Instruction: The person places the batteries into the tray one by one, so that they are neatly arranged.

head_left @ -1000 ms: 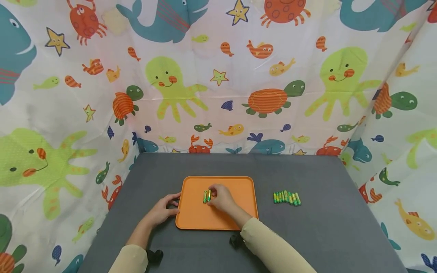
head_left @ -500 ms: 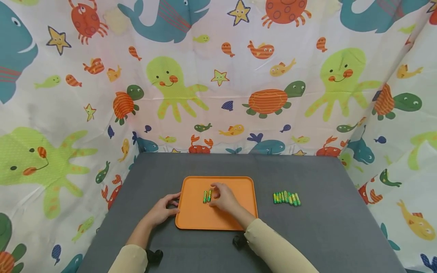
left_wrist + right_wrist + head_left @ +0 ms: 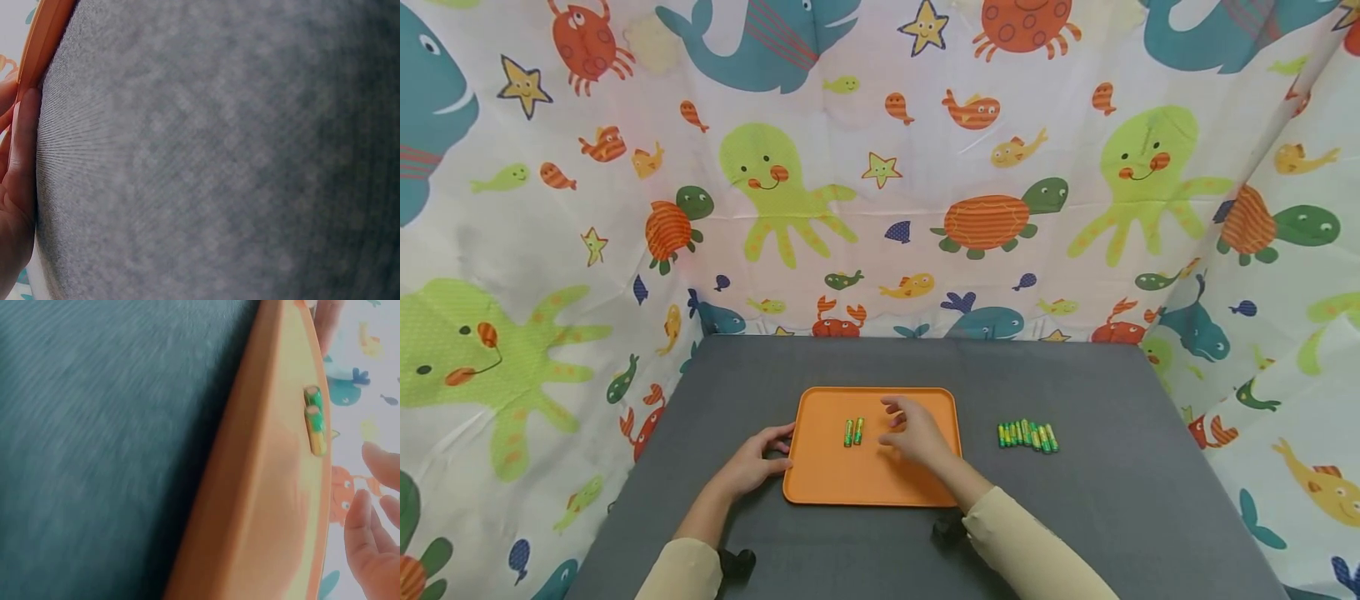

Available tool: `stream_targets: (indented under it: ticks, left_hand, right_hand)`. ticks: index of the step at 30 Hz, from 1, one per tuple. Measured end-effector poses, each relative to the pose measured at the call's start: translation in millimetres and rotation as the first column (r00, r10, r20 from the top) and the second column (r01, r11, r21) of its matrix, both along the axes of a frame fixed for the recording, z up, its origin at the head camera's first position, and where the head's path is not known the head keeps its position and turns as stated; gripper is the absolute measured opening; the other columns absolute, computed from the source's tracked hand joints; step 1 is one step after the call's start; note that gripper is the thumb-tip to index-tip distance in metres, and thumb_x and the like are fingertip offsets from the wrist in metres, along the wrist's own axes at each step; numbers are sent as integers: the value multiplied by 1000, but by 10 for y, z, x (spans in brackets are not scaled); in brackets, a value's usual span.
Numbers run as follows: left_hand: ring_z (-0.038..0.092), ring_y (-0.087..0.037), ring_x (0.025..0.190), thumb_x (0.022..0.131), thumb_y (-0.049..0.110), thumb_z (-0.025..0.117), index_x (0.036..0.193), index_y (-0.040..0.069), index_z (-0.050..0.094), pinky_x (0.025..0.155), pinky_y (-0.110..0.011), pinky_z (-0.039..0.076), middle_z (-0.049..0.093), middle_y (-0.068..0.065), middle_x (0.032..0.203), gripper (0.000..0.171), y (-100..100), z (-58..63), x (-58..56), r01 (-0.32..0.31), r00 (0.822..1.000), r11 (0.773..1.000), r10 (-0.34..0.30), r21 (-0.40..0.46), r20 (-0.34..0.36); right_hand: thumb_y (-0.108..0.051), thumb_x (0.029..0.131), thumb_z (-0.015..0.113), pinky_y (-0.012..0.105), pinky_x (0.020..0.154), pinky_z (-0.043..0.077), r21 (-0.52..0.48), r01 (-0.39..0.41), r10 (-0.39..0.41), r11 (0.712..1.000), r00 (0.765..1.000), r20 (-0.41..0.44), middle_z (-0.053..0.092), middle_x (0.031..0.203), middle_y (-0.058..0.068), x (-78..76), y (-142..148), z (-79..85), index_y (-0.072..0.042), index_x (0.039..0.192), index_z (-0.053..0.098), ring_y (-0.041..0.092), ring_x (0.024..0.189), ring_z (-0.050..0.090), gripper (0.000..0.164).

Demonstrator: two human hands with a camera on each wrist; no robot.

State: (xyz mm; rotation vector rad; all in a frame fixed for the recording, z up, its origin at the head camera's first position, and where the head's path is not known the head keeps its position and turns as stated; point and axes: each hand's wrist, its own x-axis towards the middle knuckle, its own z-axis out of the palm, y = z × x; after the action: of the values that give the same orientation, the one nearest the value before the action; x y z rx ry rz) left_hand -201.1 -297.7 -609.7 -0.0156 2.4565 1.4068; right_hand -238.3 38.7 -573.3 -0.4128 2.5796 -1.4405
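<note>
Thumb and fingers parted and holding nothing, a person's bare right hand (image 3: 917, 433) hovers over a shallow orange rectangular tray (image 3: 827, 483), just right of two slim green-and-yellow, battery-like cylinders (image 3: 858, 431) lying side by side, slightly apart. The left hand (image 3: 754, 461), fingers loosely bent, touches the tray's left rim, apparently steadying it. Well to the tray's right, more matching cylinders form a close-set row (image 3: 1027, 433) on the grey cloth-covered table (image 3: 1112, 500), before a sea-creature curtain (image 3: 895, 200). The work looks like setting cylinders in line, with two placed; the next move likely calls for reaching right and pinching another single cylinder from the row without disturbing its neighbours.
</note>
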Motion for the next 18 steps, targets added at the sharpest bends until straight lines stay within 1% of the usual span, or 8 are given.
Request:
stream_targets:
  ticks: [3,8,10,15,18]
  left_hand:
    - [56,-21,113,90,15,76,151,23,49,88,-35,53,53,-3,141,67,5,-1,6,-4,1000,1000,4,3,-1]
    - [56,-21,113,91,14,75,151,22,49,87,-35,53,53,-4,141,66,2,-1,12,-2,1000,1000,2,15,-10]
    - [56,-21,113,91,14,75,151,22,49,87,-34,53,53,-4,141,66,0,-4,14,-2,1000,1000,2,19,-9]
    - [56,-21,113,90,13,76,151,22,49,86,-34,54,53,-4,141,66,1,-8,7,-8,1000,1000,8,21,-3]
    - [55,-21,112,90,15,76,151,23,49,87,-35,53,53,-4,141,67,5,-9,-3,-5,1000,1000,5,14,0]
  right_hand:
    - [-7,82,84,37,77,53,-7,15,-15,1000,1000,-10,62,129,15,10,106,14,-8,141,56,28,101,62,65]
    - [-6,82,83,38,77,54,-38,45,-45,998,999,13,61,130,16,31,259,61,-8,142,56,30,103,61,65]
    - [-7,82,83,38,77,54,-37,64,-63,997,998,16,61,130,15,46,310,77,-11,141,57,30,104,61,65]
    - [-8,81,84,36,76,55,-40,116,-116,993,993,-8,63,127,13,70,434,97,-16,138,60,28,103,63,63]
    - [-6,80,85,37,77,56,-44,139,-140,989,990,-25,64,126,14,68,529,104,-13,138,60,29,103,63,64]
